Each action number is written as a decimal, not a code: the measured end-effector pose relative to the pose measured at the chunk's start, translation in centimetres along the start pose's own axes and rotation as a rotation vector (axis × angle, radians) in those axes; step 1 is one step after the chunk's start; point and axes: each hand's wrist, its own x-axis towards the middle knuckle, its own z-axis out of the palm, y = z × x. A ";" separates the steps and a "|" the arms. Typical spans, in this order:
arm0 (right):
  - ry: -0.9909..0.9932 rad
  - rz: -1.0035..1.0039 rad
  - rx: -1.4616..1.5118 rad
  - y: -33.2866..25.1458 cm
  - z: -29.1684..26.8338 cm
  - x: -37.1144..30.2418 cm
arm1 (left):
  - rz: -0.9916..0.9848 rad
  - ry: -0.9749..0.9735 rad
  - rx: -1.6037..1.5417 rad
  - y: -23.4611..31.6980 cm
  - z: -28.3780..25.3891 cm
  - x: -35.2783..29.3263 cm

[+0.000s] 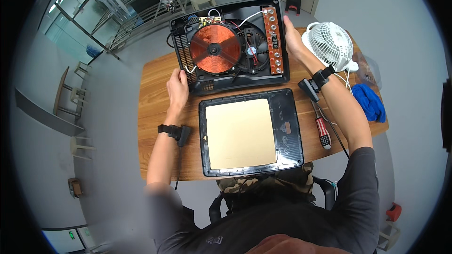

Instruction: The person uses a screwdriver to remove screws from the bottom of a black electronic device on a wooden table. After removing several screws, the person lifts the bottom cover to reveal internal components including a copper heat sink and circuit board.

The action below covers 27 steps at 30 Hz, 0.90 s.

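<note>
Both hands grip an opened induction cooker base [207,86] at the far side of the wooden table. My left hand [178,88] closes on its lower left side, the thumb by the rim. Along the upper right side lies my right hand [293,38], its fingers partly hidden. Inside the black shell are a round copper coil [205,49], a black fan [256,61] and an orange control board [274,42]. Nearer me, the cooker's top panel [289,134] lies with a pale gold sheet [241,134] facing up; neither hand touches it.
A red-handled screwdriver [322,131] lies right of the panel. Farther right are a white fan [329,44], a blue cloth [368,102] and a clear plastic container [369,70]. Cables run from both wrist straps. A metal rack [113,23] and stools stand beyond the wooden table [155,91].
</note>
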 end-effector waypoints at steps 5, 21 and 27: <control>-0.029 0.138 -0.055 -3.0 0.7 -4.8 | 0.013 -0.022 -0.021 1.5 -3.7 -2.4; -0.136 0.317 -0.432 4.4 -4.3 -23.7 | -0.185 -0.330 0.087 4.5 -8.5 -21.9; -0.141 0.385 -0.474 5.5 -5.2 -22.6 | -0.178 -0.341 0.059 4.4 -8.1 -22.8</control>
